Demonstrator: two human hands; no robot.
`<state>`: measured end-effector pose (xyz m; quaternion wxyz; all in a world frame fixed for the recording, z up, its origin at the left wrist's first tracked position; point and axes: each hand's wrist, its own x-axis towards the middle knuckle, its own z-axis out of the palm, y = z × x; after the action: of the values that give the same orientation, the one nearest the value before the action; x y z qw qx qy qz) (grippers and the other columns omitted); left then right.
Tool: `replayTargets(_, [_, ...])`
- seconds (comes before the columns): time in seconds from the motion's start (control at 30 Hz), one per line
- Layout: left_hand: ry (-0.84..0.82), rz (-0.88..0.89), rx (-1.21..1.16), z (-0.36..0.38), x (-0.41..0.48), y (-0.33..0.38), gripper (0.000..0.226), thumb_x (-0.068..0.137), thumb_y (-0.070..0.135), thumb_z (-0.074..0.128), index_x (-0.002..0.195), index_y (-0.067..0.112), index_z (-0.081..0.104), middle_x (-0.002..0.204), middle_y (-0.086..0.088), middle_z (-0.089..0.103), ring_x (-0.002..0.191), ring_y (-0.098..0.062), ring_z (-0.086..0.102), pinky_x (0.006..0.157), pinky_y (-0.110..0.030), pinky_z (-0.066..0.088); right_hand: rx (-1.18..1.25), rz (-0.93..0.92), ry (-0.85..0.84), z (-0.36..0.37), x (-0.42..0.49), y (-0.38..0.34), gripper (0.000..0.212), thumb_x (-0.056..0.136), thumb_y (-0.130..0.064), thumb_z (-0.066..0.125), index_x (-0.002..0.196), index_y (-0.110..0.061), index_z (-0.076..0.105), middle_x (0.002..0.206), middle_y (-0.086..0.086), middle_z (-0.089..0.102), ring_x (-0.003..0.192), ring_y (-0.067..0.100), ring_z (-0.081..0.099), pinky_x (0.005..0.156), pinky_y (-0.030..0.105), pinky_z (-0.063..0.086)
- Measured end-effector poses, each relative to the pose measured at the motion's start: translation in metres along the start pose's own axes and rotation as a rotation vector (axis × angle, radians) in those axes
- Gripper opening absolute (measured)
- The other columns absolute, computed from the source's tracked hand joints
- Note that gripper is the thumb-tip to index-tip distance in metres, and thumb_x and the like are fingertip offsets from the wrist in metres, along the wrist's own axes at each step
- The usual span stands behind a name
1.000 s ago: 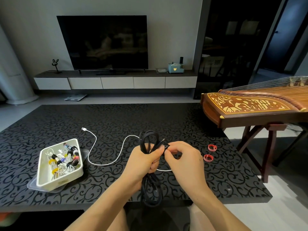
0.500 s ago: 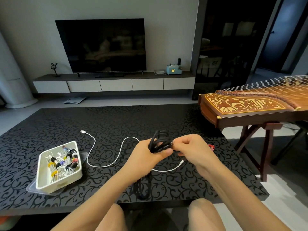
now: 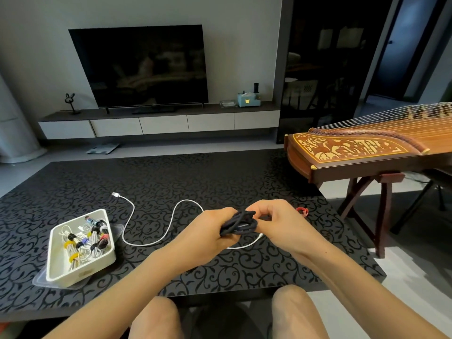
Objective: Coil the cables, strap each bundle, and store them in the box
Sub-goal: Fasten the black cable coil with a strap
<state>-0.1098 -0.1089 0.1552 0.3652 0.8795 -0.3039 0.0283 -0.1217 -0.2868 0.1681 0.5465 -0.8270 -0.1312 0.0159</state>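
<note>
Black cable coil held just over the dark table, near its front edge, long axis lying left to right, left hand fisted round it, right hand facing it with curled fingers pinching the coil's right end, forearms angled inward, box well off left.

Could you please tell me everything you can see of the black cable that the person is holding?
The black cable is a dark, matte-looking cord gathered into several loops that lie roughly level, held just above the patterned table. The left hand grips one side of the bundle with its fingers curled round the strands; the right hand pinches the loops at the other side. No strap shows on it, and its plugs are hidden.
</note>
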Motion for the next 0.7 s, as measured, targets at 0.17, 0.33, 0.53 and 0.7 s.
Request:
replayTargets(0.17, [0.126,-0.088,0.085,0.017,-0.002,-0.002,0.028,0.083,0.009,0.063,0.076,0.030,0.047,0.066,0.012,0.047,0.060,-0.004,0.045,0.058,-0.019,0.032,0.071,0.015,0.158,0.024,0.001,0.012,0.012,0.084,0.001,0.061,0.083,-0.005,0.070,0.095,-0.004,0.068,0.087,0.005,0.061,0.075,0.016,0.045])
replayTargets(0.33, [0.200,-0.195,-0.036,0.035,-0.007,-0.006,0.018,0.085,0.007,0.059,0.072,0.015,0.050,0.059,0.008,0.044,0.053,-0.008,0.038,0.053,-0.025,0.031,0.091,0.001,0.252,0.042,0.001,0.026,0.006,0.083,0.006,0.057,0.086,0.006,0.062,0.095,0.004,0.064,0.083,0.012,0.059,0.065,0.012,0.046])
replayTargets(0.53, [0.272,-0.387,-0.379,0.037,-0.006,0.001,0.033,0.090,0.007,0.054,0.059,0.017,0.048,0.043,0.010,0.038,0.043,-0.006,0.031,0.045,-0.020,0.025,-0.056,-0.120,0.302,0.044,0.000,0.027,0.024,0.077,0.004,0.060,0.061,-0.009,0.048,0.095,-0.013,0.062,0.100,0.007,0.055,0.083,0.015,0.041])
replayTargets(0.7, [0.214,-0.509,-0.852,0.033,-0.004,0.005,0.024,0.094,0.006,0.050,0.071,0.012,0.046,0.047,0.006,0.030,0.040,-0.008,0.023,0.038,-0.019,0.020,0.040,-0.141,0.316,0.038,-0.008,0.025,0.024,0.080,0.003,0.059,0.063,-0.013,0.052,0.105,-0.015,0.063,0.098,-0.004,0.056,0.079,0.007,0.040])
